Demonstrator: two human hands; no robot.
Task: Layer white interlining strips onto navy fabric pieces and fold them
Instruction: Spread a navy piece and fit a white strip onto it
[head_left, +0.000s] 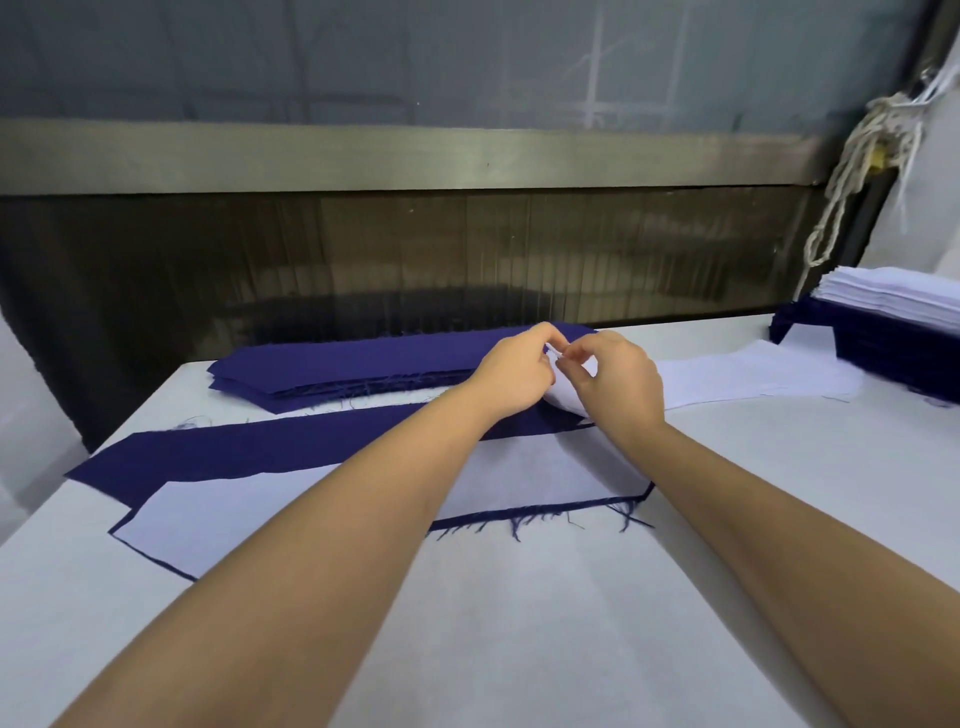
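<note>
**Head view.** Navy piece (270, 449) lies flat on the table (519, 623), with a white layer (311, 499) over its near half. Just past its far right corner the left hand (511, 376) and right hand (615, 382) each pinch the lifted end of a white strip (569, 400), fingertips close together. This looks like teasing one ply free. The wrist hides whether this end belongs to the laid layer or to the loose strips (753, 376) further right.

**Risks.**
- Two plies could come up together if the pinch fails to split them.
- Tugging the end may skew the laid layer off the navy edge.
- Frayed threads (524, 522) along the piece's near edge could snag a forearm.

**Edges and room.**
- A navy stack (353, 364) sits just behind the piece, so the far side is tight.
- Bare table lies nearer than the piece.
- A white stack (893, 296) stands well to its right.
</note>
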